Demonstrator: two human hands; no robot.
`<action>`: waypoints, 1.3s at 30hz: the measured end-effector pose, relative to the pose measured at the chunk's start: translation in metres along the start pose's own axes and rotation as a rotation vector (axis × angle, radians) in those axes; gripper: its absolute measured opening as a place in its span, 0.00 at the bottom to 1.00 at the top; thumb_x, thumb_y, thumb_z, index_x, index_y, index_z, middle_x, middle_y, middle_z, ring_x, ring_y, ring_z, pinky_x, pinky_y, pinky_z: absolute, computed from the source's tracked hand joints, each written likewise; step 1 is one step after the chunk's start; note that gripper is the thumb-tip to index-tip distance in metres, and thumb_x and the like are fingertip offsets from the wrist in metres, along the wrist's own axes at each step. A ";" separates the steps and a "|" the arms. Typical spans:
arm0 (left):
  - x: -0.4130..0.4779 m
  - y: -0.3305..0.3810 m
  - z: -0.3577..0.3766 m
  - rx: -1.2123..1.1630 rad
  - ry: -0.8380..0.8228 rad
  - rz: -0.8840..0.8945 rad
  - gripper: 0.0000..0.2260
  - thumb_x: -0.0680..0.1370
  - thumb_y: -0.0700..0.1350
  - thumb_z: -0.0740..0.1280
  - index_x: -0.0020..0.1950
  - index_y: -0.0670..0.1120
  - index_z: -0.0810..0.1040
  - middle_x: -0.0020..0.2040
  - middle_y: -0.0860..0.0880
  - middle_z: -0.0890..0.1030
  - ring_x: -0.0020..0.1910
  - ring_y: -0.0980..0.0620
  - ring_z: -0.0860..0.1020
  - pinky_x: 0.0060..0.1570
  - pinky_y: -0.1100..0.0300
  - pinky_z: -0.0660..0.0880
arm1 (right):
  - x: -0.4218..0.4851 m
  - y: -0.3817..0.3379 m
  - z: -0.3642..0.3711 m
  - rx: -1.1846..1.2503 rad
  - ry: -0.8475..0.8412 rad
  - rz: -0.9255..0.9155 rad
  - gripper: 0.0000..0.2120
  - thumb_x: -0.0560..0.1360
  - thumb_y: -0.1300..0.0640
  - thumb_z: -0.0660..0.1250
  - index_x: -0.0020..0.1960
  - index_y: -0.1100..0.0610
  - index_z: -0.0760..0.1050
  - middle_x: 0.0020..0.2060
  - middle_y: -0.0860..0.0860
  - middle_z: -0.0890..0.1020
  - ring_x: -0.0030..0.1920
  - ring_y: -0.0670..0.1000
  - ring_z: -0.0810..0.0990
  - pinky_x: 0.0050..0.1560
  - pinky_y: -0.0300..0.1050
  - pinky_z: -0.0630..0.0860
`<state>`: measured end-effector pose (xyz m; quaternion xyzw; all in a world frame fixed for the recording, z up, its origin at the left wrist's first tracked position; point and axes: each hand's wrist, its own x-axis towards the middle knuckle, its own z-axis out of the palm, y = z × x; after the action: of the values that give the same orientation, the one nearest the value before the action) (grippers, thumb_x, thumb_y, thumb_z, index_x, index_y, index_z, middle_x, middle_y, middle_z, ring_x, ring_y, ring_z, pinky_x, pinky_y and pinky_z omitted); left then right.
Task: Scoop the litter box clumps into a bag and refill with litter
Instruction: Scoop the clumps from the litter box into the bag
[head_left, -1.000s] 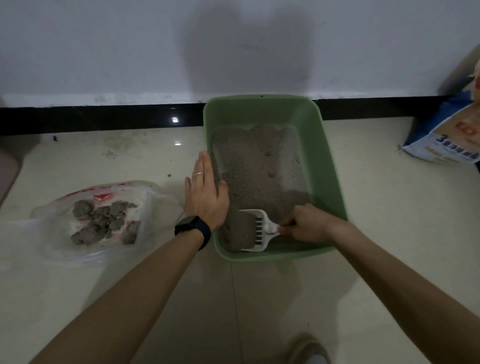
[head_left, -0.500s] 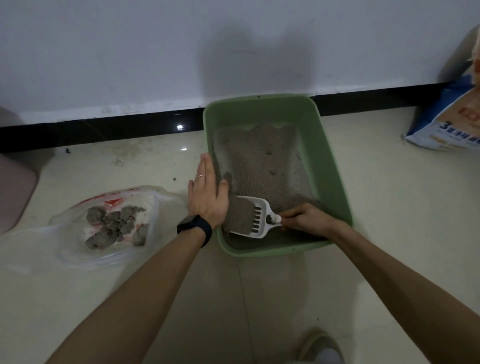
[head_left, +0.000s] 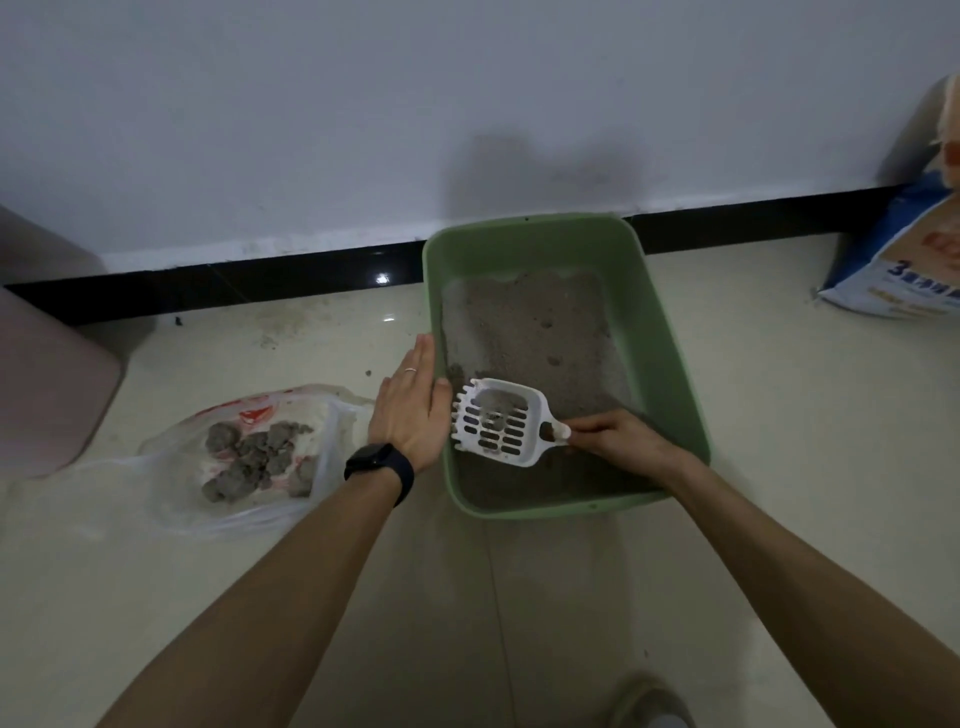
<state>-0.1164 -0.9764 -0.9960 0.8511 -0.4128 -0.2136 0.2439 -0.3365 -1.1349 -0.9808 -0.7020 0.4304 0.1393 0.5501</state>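
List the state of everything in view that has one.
litter box: partly filled with grey litter.
scoop: held over the litter, a little grey litter in it.
plastic bag: lying open, grey clumps inside.
left hand: flat on the litter box's left rim.
right hand: pinching the scoop's handle.
litter sack: at the right, cut off by the frame.
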 end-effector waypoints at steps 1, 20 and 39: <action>-0.002 0.000 0.000 0.024 -0.008 0.008 0.27 0.82 0.51 0.47 0.81 0.47 0.46 0.80 0.47 0.53 0.78 0.50 0.54 0.75 0.47 0.54 | -0.002 -0.001 -0.001 0.014 0.020 -0.018 0.07 0.77 0.50 0.69 0.50 0.39 0.83 0.45 0.37 0.84 0.50 0.39 0.80 0.60 0.41 0.72; 0.006 -0.024 -0.039 0.532 -0.135 0.199 0.31 0.77 0.61 0.33 0.78 0.52 0.33 0.77 0.55 0.34 0.77 0.55 0.38 0.74 0.51 0.36 | -0.047 -0.033 -0.002 0.090 0.391 -0.019 0.08 0.77 0.52 0.68 0.43 0.44 0.84 0.37 0.43 0.85 0.41 0.44 0.80 0.47 0.42 0.73; -0.073 -0.202 -0.163 0.646 -0.267 -0.235 0.36 0.78 0.60 0.55 0.80 0.51 0.41 0.80 0.51 0.43 0.79 0.50 0.45 0.76 0.46 0.42 | -0.004 -0.180 0.161 -0.787 0.217 -0.477 0.16 0.77 0.55 0.60 0.61 0.43 0.77 0.50 0.46 0.84 0.52 0.52 0.81 0.46 0.46 0.76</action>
<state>0.0546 -0.7696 -0.9750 0.8906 -0.3866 -0.2078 -0.1196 -0.1576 -0.9852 -0.9183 -0.9468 0.2268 0.0874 0.2108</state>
